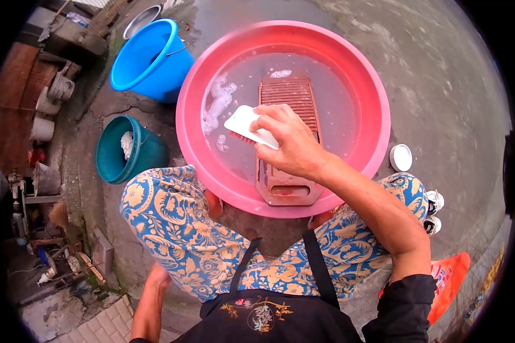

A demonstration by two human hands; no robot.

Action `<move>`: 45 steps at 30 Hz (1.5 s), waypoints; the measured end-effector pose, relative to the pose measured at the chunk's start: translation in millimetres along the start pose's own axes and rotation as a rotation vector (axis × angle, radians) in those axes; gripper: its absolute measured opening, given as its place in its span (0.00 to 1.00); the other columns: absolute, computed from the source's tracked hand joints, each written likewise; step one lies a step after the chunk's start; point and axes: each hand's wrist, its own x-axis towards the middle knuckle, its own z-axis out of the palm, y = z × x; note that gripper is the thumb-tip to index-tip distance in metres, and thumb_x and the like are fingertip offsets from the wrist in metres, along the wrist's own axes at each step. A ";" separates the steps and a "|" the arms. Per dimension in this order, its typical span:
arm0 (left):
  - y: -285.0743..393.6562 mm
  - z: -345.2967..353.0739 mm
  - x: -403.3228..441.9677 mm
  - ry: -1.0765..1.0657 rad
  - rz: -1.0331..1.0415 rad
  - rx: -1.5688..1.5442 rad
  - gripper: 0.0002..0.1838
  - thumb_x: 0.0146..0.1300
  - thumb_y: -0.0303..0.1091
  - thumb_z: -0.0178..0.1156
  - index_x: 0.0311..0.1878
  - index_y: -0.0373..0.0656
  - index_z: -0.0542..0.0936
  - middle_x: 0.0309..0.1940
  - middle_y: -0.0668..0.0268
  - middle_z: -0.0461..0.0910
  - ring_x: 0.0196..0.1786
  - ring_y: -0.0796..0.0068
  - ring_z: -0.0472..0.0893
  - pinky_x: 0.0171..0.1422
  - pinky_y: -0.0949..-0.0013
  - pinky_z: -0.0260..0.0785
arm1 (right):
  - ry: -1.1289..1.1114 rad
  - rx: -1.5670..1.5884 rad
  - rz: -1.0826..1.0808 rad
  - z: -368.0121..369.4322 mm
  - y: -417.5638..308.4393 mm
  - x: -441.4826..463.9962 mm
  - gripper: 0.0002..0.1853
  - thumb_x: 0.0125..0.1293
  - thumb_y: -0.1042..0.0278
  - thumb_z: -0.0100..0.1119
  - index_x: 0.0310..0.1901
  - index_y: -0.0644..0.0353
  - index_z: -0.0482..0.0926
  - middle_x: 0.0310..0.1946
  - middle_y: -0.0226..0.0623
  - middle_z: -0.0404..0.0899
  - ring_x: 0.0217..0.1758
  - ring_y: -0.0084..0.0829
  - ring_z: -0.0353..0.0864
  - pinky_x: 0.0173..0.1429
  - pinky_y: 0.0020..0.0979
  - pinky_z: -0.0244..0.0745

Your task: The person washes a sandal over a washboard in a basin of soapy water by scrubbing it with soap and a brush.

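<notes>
On a grey concrete floor outdoors, a wide pink basin of cloudy, sudsy water stands before a seated person in blue-and-cream patterned trousers. A blue bucket and a green bucket, the latter with a white cloth inside, stand to the basin's left, with household clutter beyond them. To its right are a round white container, dark-and-white shoes and an orange bag. A ribbed brown washboard lies lengthwise in the basin, its slotted end toward the person, at the near rim. The right arm reaches forward and inward over the basin, elbow bent, sleeve pushed up. The right hand grips a white-backed brush, thumb below and fingers across it, holding it tilted over the washboard's left edge, reddish bristles downward. The left hand is low beside the left thigh, partly hidden; its grip cannot be made out.
</notes>
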 end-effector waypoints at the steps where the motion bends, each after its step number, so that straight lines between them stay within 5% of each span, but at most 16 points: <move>1: 1.7 3.0 -2.9 0.000 0.001 -0.001 0.24 0.67 0.35 0.56 0.63 0.35 0.68 0.57 0.59 0.75 0.53 0.67 0.78 0.54 0.64 0.75 | 0.006 -0.013 -0.013 0.1 -0.1 -0.3 0.14 0.50 0.72 0.59 0.41 0.59 0.75 0.55 0.47 0.71 0.58 0.49 0.68 0.63 0.44 0.65; 7: -3.5 -4.6 -20.1 -0.010 0.021 0.074 0.24 0.65 0.27 0.54 0.64 0.37 0.66 0.56 0.60 0.76 0.53 0.68 0.78 0.54 0.66 0.73 | -0.012 -0.029 -0.034 -3.1 -1.8 0.0 0.14 0.49 0.72 0.59 0.40 0.59 0.75 0.54 0.47 0.71 0.58 0.49 0.68 0.62 0.44 0.65; 11: -27.8 -32.0 -37.2 -0.069 -0.064 0.448 0.25 0.67 0.28 0.52 0.67 0.41 0.62 0.61 0.61 0.71 0.62 0.66 0.72 0.63 0.62 0.68 | -0.039 -0.029 -0.039 -4.2 -3.0 1.2 0.14 0.49 0.72 0.59 0.40 0.58 0.74 0.55 0.47 0.71 0.58 0.49 0.68 0.62 0.44 0.66; 14: -23.5 -21.6 -34.5 -0.099 0.153 0.434 0.25 0.68 0.31 0.52 0.66 0.39 0.64 0.61 0.60 0.72 0.62 0.66 0.73 0.63 0.61 0.69 | -0.036 -0.002 -0.044 -2.5 -3.4 3.2 0.14 0.49 0.71 0.60 0.40 0.58 0.74 0.55 0.47 0.71 0.57 0.49 0.68 0.62 0.44 0.65; 16: -6.9 -5.9 -11.1 0.058 0.099 -0.054 0.20 0.66 0.29 0.53 0.61 0.39 0.69 0.57 0.63 0.75 0.56 0.70 0.77 0.57 0.66 0.72 | -0.037 -0.008 -0.045 -1.6 -3.5 3.1 0.14 0.49 0.71 0.60 0.40 0.58 0.74 0.55 0.47 0.71 0.57 0.49 0.68 0.62 0.44 0.65; 19: 2.2 3.4 2.8 0.002 0.048 -0.031 0.22 0.68 0.35 0.54 0.63 0.38 0.68 0.58 0.62 0.75 0.57 0.68 0.76 0.59 0.63 0.71 | -0.043 -0.014 -0.031 -3.6 -4.8 0.1 0.14 0.49 0.71 0.60 0.40 0.58 0.74 0.55 0.47 0.71 0.58 0.49 0.68 0.62 0.44 0.65; 24: -3.8 -3.6 -6.2 -0.053 0.055 0.022 0.22 0.68 0.31 0.54 0.63 0.37 0.67 0.58 0.61 0.74 0.55 0.67 0.77 0.58 0.63 0.72 | 0.039 -0.037 -0.070 -3.4 -1.3 -3.0 0.15 0.49 0.67 0.61 0.39 0.62 0.75 0.49 0.45 0.72 0.53 0.48 0.69 0.59 0.44 0.65; 30: -7.8 -4.8 -25.4 -0.056 0.036 0.018 0.22 0.64 0.23 0.55 0.62 0.38 0.69 0.57 0.63 0.75 0.55 0.71 0.76 0.58 0.65 0.71 | -0.041 -0.040 -0.015 -5.0 -2.6 -1.5 0.14 0.49 0.71 0.60 0.40 0.58 0.75 0.55 0.47 0.71 0.59 0.49 0.68 0.63 0.44 0.65; 35: -21.2 -35.6 -48.4 -0.095 0.005 0.450 0.25 0.60 0.25 0.60 0.62 0.40 0.70 0.56 0.66 0.75 0.55 0.69 0.77 0.59 0.65 0.71 | 0.154 0.121 0.031 0.2 5.5 10.5 0.15 0.49 0.65 0.61 0.39 0.60 0.76 0.45 0.50 0.75 0.52 0.49 0.71 0.58 0.45 0.67; 37: -6.9 -62.8 -28.9 0.001 0.107 0.616 0.20 0.60 0.26 0.59 0.58 0.41 0.73 0.53 0.67 0.77 0.52 0.72 0.78 0.56 0.68 0.71 | 0.112 0.462 0.384 -13.5 3.0 16.5 0.15 0.53 0.65 0.60 0.42 0.60 0.78 0.40 0.44 0.78 0.42 0.35 0.78 0.45 0.38 0.74; 40: 79.1 -45.4 -23.1 0.050 0.664 0.141 0.16 0.56 0.34 0.63 0.47 0.42 0.77 0.35 0.70 0.77 0.30 0.83 0.72 0.37 0.77 0.67 | 0.265 0.962 0.581 -30.3 4.0 25.7 0.14 0.58 0.67 0.59 0.45 0.63 0.77 0.34 0.34 0.78 0.33 0.22 0.78 0.30 0.26 0.73; 41: 105.5 -57.5 -22.8 0.126 0.808 0.158 0.17 0.58 0.35 0.61 0.50 0.40 0.76 0.42 0.66 0.78 0.35 0.82 0.73 0.41 0.78 0.67 | 0.349 1.053 0.576 -34.1 7.6 27.9 0.14 0.60 0.68 0.58 0.46 0.64 0.76 0.33 0.31 0.78 0.31 0.20 0.78 0.27 0.23 0.72; 43: 161.0 -43.7 -34.1 0.178 0.976 0.327 0.18 0.59 0.35 0.60 0.52 0.39 0.76 0.48 0.65 0.77 0.40 0.81 0.74 0.46 0.77 0.67 | 0.399 1.160 0.598 -45.4 19.3 29.3 0.15 0.62 0.67 0.57 0.48 0.64 0.75 0.35 0.34 0.79 0.33 0.24 0.79 0.32 0.27 0.76; 45: 208.7 -5.2 -33.4 0.236 1.099 0.601 0.20 0.60 0.33 0.58 0.55 0.38 0.75 0.51 0.65 0.76 0.41 0.79 0.74 0.48 0.76 0.67 | 0.418 1.448 0.623 -54.9 33.6 26.7 0.17 0.66 0.66 0.52 0.53 0.65 0.72 0.43 0.38 0.79 0.44 0.30 0.80 0.49 0.33 0.78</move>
